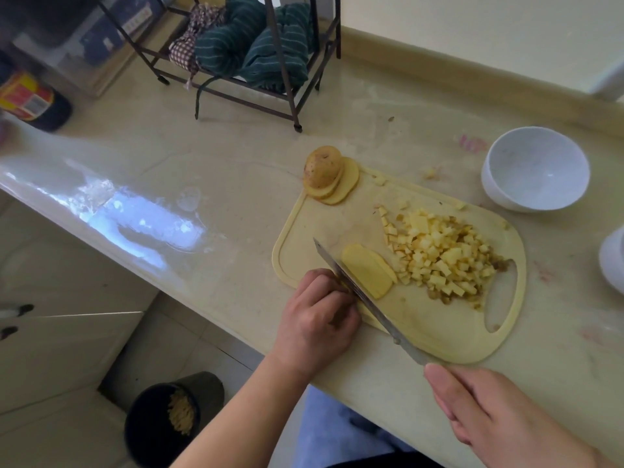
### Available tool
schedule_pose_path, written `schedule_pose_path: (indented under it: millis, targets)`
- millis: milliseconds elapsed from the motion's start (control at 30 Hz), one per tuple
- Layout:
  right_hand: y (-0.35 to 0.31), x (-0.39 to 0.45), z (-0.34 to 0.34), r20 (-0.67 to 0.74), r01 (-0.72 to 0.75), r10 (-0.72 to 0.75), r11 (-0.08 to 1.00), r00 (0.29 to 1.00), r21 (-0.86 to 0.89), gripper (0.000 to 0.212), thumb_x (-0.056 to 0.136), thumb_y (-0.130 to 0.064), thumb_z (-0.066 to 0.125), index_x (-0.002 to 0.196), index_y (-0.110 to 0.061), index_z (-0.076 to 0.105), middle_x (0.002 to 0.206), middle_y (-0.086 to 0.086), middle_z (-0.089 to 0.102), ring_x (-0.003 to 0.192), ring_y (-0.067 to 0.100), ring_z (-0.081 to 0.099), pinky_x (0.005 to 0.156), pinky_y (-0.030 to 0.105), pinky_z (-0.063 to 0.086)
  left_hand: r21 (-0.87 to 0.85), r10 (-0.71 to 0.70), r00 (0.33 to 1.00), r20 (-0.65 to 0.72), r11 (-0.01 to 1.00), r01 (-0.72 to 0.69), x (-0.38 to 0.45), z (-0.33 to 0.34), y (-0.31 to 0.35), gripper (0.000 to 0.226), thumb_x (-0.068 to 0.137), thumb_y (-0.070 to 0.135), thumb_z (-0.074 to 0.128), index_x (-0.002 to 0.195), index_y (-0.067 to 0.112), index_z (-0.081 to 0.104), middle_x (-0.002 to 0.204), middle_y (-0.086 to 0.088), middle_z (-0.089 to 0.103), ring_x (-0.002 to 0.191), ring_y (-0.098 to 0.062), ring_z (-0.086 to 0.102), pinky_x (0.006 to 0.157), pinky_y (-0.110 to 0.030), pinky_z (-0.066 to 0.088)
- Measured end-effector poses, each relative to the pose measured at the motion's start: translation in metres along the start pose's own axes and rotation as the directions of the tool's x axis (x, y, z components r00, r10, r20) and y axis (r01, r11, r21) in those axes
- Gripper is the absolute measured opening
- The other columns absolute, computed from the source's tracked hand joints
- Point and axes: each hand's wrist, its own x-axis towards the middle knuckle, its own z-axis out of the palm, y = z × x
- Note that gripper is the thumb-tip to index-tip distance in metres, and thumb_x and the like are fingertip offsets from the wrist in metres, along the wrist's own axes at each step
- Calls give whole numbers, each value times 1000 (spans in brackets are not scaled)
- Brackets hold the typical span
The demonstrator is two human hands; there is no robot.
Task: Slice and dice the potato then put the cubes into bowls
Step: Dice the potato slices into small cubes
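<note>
On a pale yellow plastic cutting board (422, 319) on the beige worktop (209, 184), stacked pale potato slices (369, 270) lay lengthwise along a steel knife blade (364, 298). The right hand (489, 413) gripped its handle; the left hand's (317, 315) curled fingers pressed the slices.

The board (435, 329) is pale yellow. Just right of the left fingers (324, 282), the slices (368, 271) are light yellow; beyond them the cubes (442, 255) are yellow with brown skin bits. The far potato (320, 165) is tan, speckled. The bowl (535, 168) is white. The counter (202, 163) is cream. The cloths (256, 45) are dark green with thin pale stripes.
</note>
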Motion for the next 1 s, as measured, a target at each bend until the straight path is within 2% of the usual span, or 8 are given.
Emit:
schedule_pose_path:
  millis: [200,333,433,600,767,833,900,1000]
  targets:
    - [-23,40,15,-62,164,-167,985,984,-50,74,78,-80,25,60,-9,41,49,2,39,47,8,36,53,40,38,-15,-3,1000,13,1000,3,0,0,-2,7,78,-5,75,73,-2,72,75,-12,61,86,-30,65,70,-35,55]
    - [-11,33,4,-61,130,-131,991,989,-18,69,77,-79,30,58,-13,40,48,-1,38,46,6,34,49,34,32,-2,20,1000,11,1000,-20,-2,1,-4,7,75,-7,77,75,-2,72,75,-12,60,86,-29,63,72,-32,54]
    - [-11,26,0,-31,93,-91,993,995,67,65,77,-79,33,58,-17,40,46,-6,35,43,5,31,43,17,27,1,29,1000,2,1000,-29,-3,1,-7,6,77,-7,77,77,-2,73,79,-13,62,88,-27,62,77,-29,53]
    - [-21,20,-3,24,91,-93,991,995,95,55,80,-67,37,62,-15,41,45,-7,35,39,3,31,39,12,26,-5,44,999,19,999,-44,-3,3,-8,8,78,-8,78,83,-2,75,86,-12,65,91,-25,62,81,-26,52]
    - [-17,-23,-26,-13,1,2,975,1000,221,46,87,-53,41,67,-11,40,48,-6,29,37,5,24,35,13,21,9,103,981,164,994,-106,11,-6,-12,9,90,10,70,87,3,73,87,-8,61,87,-25,60,74,-31,52]
    - [-9,-42,-32,-28,-75,88,950,996,303,50,83,-60,43,68,-12,41,56,5,26,41,13,20,37,18,16,55,188,948,258,977,-208,24,-13,-15,9,89,15,72,90,6,72,91,-8,64,84,-28,62,69,-36,55]
    - [-3,-58,-34,-43,-139,164,927,985,348,57,80,-70,43,67,-15,42,60,9,25,46,16,17,44,20,13,102,228,901,369,954,-283,46,-18,-17,26,83,22,74,105,9,70,104,-8,65,92,-30,61,75,-40,56]
    - [-3,-74,-29,-73,-175,223,897,972,407,62,68,-80,47,62,-18,43,57,8,26,46,16,17,45,23,12,173,129,709,693,925,-337,83,-22,-13,66,81,39,74,140,15,56,135,-9,57,122,-31,51,100,-45,49]
